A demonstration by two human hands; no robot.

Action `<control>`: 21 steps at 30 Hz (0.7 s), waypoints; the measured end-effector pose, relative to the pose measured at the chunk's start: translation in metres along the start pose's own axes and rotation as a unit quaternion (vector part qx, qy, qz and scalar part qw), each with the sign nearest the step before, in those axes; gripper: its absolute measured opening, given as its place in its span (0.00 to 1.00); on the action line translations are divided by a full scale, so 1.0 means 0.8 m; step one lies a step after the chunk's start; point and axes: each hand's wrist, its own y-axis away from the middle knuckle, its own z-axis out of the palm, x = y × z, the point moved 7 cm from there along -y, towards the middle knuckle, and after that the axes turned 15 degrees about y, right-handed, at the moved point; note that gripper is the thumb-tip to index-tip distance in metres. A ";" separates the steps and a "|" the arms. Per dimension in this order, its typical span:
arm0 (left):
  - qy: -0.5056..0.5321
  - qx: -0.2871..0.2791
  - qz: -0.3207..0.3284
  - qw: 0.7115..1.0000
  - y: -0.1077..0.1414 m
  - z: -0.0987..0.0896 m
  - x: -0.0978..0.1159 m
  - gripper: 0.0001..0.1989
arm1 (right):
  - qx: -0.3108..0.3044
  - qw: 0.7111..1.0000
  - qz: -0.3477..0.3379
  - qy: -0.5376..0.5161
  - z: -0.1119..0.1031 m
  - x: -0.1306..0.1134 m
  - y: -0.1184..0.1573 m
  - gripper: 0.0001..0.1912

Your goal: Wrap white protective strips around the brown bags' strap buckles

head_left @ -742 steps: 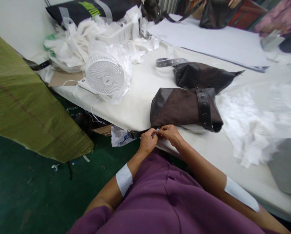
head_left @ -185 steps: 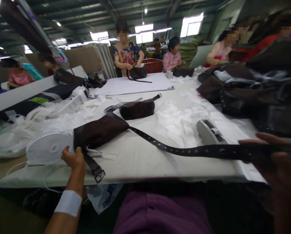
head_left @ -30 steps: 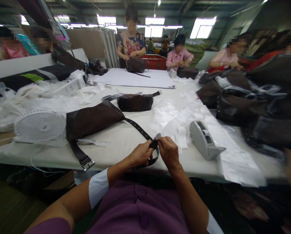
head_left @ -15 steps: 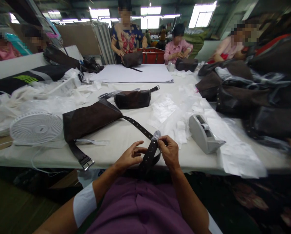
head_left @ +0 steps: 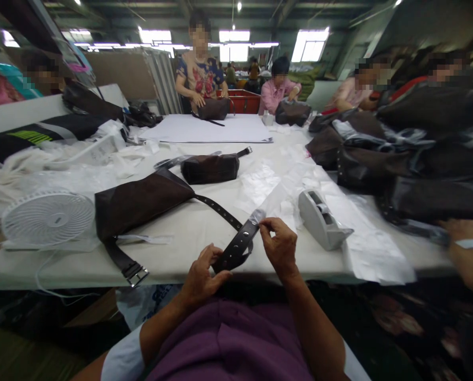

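Note:
A dark brown bag [head_left: 141, 203] lies on the table in front of me. From its right corner runs a long dark strap [head_left: 236, 246] with metal eyelets, bent into a loop. My left hand [head_left: 202, 275] has its thumb and fingers around the strap's near bend. Clear plastic film [head_left: 256, 216] is wrapped around the strap farther up. There my right hand [head_left: 279, 246] pinches the edge of the film between thumb and forefinger. A shorter strap with a metal buckle [head_left: 137, 276] hangs from the bag's left end toward the table edge.
A grey tape dispenser [head_left: 321, 219] stands right of my hands, beside white plastic sheets [head_left: 375, 248]. A white fan [head_left: 48, 219] sits at the left. Another dark bag [head_left: 210, 168] lies behind. More bags [head_left: 375, 164] are piled at the right. Co-workers handle bags across the table.
My left hand has closed on the near bend of the strap. The strap has tilted and come up over the table edge. My right hand stays at the plastic film.

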 end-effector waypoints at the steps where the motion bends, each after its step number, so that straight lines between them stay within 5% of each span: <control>1: -0.031 0.013 0.010 0.999 0.000 -0.003 0.009 0.16 | 0.003 1.000 -0.007 0.006 -0.004 -0.002 -0.001 0.06; 6: -0.101 -0.001 -0.017 0.995 -0.020 0.009 0.038 0.11 | 0.003 0.996 -0.064 0.055 -0.009 -0.021 0.003 0.08; 13: -0.026 -0.019 -0.012 0.999 -0.120 0.062 0.056 0.16 | 0.001 0.990 -0.105 0.098 0.000 -0.023 0.010 0.09; 17: 0.242 -0.163 0.008 0.956 -0.153 0.107 0.052 0.32 | 0.055 0.997 -0.014 0.058 -0.032 0.010 -0.007 0.08; 21: 0.358 -0.169 0.032 0.918 -0.144 0.105 0.029 0.42 | 0.078 0.991 0.109 0.006 -0.064 0.046 -0.024 0.07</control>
